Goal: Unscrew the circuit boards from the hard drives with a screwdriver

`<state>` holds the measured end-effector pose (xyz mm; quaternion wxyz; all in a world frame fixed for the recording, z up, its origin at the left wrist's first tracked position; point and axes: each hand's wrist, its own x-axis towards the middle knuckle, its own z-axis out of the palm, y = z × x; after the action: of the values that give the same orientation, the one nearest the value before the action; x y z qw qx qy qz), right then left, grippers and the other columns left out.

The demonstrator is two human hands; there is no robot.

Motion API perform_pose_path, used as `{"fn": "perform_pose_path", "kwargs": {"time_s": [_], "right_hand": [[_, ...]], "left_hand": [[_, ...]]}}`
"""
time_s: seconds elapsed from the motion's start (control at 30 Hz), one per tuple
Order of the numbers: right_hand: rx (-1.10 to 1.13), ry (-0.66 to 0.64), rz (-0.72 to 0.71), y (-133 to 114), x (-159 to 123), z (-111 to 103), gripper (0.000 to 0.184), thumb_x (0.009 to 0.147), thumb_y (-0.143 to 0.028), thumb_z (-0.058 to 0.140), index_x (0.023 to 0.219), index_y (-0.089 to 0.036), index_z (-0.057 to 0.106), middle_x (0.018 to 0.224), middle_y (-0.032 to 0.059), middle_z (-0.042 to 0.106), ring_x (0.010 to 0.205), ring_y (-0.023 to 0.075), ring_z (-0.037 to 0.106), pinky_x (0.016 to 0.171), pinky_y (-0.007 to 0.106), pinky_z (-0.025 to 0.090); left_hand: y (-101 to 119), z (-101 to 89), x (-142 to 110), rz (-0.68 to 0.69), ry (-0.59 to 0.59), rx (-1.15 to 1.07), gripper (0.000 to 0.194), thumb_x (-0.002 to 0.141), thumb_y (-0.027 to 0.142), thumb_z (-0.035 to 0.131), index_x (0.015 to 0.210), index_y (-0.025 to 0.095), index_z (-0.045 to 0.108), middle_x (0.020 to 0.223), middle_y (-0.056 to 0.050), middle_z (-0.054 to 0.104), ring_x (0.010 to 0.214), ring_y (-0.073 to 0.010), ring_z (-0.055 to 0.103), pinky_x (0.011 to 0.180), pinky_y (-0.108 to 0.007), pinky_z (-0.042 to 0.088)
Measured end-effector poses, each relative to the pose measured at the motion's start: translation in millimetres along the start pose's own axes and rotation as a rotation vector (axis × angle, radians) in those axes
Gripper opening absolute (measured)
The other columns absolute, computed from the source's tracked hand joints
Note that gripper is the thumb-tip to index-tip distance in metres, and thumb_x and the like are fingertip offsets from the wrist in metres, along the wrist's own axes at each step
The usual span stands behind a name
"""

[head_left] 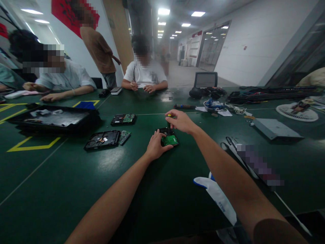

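Note:
A small black hard drive with a green circuit board facing up lies on the dark green table. My left hand rests on its left edge, fingers curled against it, holding it steady. My right hand is closed around a screwdriver with a yellow-tipped handle, which stands upright with its tip on the far end of the drive.
Two more opened drives lie to the left, beside a black tray. A white glove and scissors lie near my right arm. A grey box, cables and tools sit at right. Other people sit across the table.

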<state>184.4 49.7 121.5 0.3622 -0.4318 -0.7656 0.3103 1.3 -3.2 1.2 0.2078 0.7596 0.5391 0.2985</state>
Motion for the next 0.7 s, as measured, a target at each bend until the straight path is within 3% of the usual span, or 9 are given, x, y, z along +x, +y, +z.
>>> {"fn": "perform_pose_path", "kwargs": {"time_s": [0.17, 0.43, 0.6, 0.7], "right_hand": [[-0.271, 0.153, -0.09, 5.9, -7.6, 4.3, 0.026, 0.084, -0.033, 0.074, 0.107, -0.022, 0.069, 0.092, 0.003, 0.073, 0.077, 0.0188, 0.064, 0.074, 0.033, 0.049], [-0.281, 0.253, -0.077, -1.0, -19.3, 12.8, 0.021, 0.082, -0.029, 0.07, 0.101, -0.021, 0.067, 0.088, 0.0029, 0.071, 0.075, 0.0187, 0.062, 0.073, 0.032, 0.046], [-0.243, 0.464, -0.179, -25.1, -28.0, 1.1, 0.022, 0.089, -0.034, 0.065, 0.107, -0.022, 0.065, 0.094, 0.0039, 0.072, 0.071, 0.017, 0.062, 0.074, 0.033, 0.048], [-0.301, 0.536, -0.172, -21.5, -24.0, -14.1, 0.027, 0.09, -0.036, 0.065, 0.113, -0.021, 0.064, 0.098, 0.0049, 0.072, 0.074, 0.0185, 0.063, 0.077, 0.034, 0.049]], "left_hand": [[-1.2, -0.3, 0.3, -0.002, -0.005, 0.002, 0.063, 0.078, 0.053, 0.085, 0.126, 0.023, 0.059, 0.17, -0.02, 0.03, 0.159, -0.0396, 0.022, 0.125, -0.059, 0.024], [0.9, -0.8, -0.1, 0.0, -0.002, 0.044, 0.063, 0.079, 0.053, 0.084, 0.127, 0.02, 0.06, 0.169, -0.024, 0.03, 0.159, -0.0391, 0.023, 0.125, -0.056, 0.026], [-0.4, 0.1, 0.5, 0.004, -0.004, 0.047, 0.064, 0.079, 0.057, 0.083, 0.126, 0.02, 0.062, 0.169, -0.023, 0.03, 0.159, -0.04, 0.023, 0.125, -0.057, 0.027], [-1.8, 0.7, 0.7, 0.011, 0.0, 0.045, 0.064, 0.078, 0.057, 0.084, 0.126, 0.02, 0.062, 0.169, -0.023, 0.031, 0.158, -0.0404, 0.024, 0.124, -0.058, 0.027]]}}
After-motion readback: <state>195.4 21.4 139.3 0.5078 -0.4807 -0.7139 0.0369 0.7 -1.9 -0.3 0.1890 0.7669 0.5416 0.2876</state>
